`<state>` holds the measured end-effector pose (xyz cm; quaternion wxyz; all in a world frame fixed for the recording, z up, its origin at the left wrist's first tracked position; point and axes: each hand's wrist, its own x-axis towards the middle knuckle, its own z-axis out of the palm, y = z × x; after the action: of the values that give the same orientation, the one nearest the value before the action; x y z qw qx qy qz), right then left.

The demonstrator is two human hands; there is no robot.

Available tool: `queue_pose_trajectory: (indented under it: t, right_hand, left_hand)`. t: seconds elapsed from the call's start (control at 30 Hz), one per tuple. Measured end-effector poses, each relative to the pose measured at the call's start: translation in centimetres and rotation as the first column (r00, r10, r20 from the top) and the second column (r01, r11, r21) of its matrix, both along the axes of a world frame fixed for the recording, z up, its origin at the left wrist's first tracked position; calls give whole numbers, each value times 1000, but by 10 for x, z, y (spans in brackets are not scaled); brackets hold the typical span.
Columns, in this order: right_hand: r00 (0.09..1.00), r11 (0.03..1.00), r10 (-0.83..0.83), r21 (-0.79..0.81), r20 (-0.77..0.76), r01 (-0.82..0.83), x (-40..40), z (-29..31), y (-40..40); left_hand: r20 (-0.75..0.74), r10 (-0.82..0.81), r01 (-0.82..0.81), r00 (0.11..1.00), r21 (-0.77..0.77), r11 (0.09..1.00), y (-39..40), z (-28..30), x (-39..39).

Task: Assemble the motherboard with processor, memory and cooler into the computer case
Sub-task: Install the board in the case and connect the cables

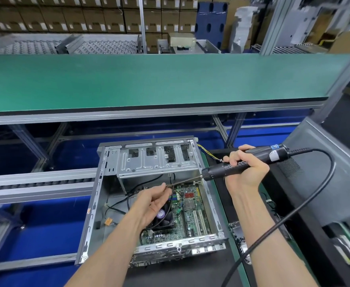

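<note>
Fingers (163,187) pinch the thin metal bit of a black ribbed screwdriver (242,163).

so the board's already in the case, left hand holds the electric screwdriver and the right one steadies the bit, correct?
The hands are swapped. In the head view the right hand grips the electric screwdriver, and the left hand pinches the bit near its tip. The rest is right: the board already lies inside the case.

The left hand (153,201) hides the screwdriver tip, perhaps a screw.
</note>
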<state>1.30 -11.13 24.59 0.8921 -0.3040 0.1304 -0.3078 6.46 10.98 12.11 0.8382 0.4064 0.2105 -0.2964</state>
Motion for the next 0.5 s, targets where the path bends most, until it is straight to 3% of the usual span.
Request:
queue_pose_trajectory:
  t: [0.2, 0.5]
  right_hand:
    - [1000, 1000, 5, -9, 3, -5, 0, -4, -1]
    - [1000, 1000, -17, 4, 2, 17, 3, -7, 1]
  left_hand:
    - [-35, 74, -75, 997, -28, 997, -1, -8, 3]
    - [-31, 61, -63, 998, -78, 995, -1, -9, 5]
